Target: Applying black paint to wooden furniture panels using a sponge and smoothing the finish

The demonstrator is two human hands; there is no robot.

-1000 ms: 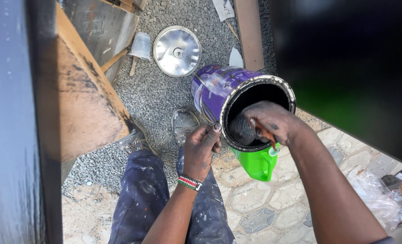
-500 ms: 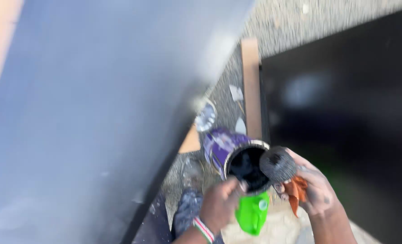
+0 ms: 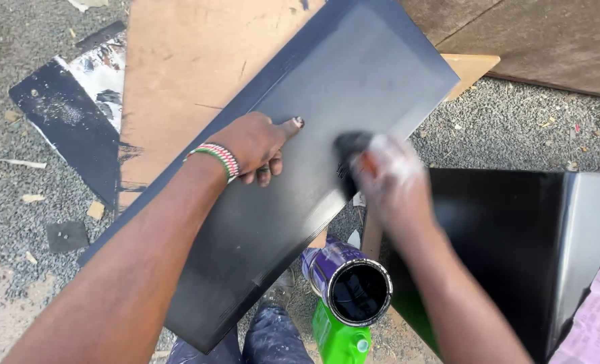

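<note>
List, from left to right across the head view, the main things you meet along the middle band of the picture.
Paint-stained board on the gravel → beaded wristband → left hand pressing flat on the dark panel → right hand with a blurred black brush → glossy black panel → pink paper.

Matt black painted panel (image 3: 300, 195) on bare wood board (image 3: 192, 61); glossy black panel (image 3: 489, 249), rough gravel (image 3: 516, 128)
</note>
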